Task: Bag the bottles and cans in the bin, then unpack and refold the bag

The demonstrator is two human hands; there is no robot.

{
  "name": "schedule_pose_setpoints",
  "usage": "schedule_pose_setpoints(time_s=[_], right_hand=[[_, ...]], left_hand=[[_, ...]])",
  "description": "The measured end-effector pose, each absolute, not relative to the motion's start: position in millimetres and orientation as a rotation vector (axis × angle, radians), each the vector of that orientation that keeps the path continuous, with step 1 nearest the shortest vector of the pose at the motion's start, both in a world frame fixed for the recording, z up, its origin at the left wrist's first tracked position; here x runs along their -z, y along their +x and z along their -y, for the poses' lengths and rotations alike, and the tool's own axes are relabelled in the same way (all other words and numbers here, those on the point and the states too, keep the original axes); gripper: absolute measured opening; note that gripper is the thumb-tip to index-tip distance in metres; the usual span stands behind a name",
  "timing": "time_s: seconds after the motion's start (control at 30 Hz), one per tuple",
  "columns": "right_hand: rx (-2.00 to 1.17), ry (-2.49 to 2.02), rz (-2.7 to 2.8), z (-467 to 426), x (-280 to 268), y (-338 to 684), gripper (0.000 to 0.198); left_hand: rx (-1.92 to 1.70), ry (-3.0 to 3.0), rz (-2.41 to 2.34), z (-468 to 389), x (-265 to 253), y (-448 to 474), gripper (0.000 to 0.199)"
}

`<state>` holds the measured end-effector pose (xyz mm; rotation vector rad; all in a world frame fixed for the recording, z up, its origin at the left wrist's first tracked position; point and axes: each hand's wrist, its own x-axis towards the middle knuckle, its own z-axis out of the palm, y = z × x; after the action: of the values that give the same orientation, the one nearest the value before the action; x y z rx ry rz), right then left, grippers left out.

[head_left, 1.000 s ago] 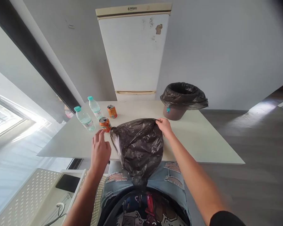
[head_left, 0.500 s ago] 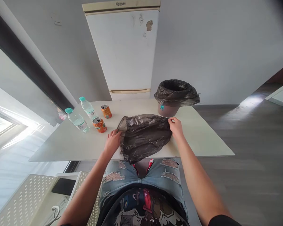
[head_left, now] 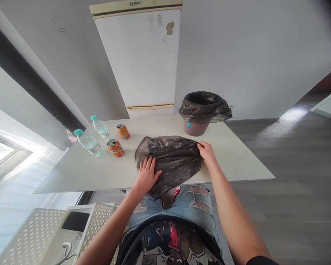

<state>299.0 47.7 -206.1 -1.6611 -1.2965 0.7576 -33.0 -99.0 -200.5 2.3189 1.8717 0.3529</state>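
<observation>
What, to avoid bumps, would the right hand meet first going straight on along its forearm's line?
Past the black bag the right hand pinches, probably the lined bin; depth is unclear.

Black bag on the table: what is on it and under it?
The left hand rests on the bag. Under it, the white tabletop shows only around the edges; the part directly beneath is hidden.

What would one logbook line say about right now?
left hand: palm-down on black bag; right hand: gripping bag's right end; bag: overhanging near edge of table; lined bin: on table; orange cans: beside bottles
</observation>
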Motion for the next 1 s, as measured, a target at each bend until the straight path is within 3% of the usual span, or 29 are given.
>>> schedule_pose_setpoints(time_s=[0.2, 0.33, 0.47, 0.6, 0.8, 1.0], right_hand=[[-0.398, -1.655, 1.320, -32, 179, 292, 0.050], [-0.001, -1.327, 1.560, -27, 144, 256, 0.039], [-0.069, -1.357, 1.904, -58, 128, 214, 0.045], [-0.153, -1.428, 2.111, -86, 152, 197, 0.046], [-0.227, -1.495, 2.215, -90, 202, 202, 0.047], [-0.270, -1.587, 2.264, -95, 215, 197, 0.049]], left_hand=[[-0.476, 2.356, -1.979, 74, 176, -48, 0.056], [-0.643, 2.393, -2.000, 39, 141, -3, 0.053], [-0.690, 2.204, -2.050, -18, 127, 60, 0.058], [-0.680, 2.066, -2.093, -51, 146, 93, 0.060], [-0.538, 2.106, -2.053, -48, 199, 80, 0.059], [-0.469, 2.065, -2.130, -49, 213, 61, 0.062]])
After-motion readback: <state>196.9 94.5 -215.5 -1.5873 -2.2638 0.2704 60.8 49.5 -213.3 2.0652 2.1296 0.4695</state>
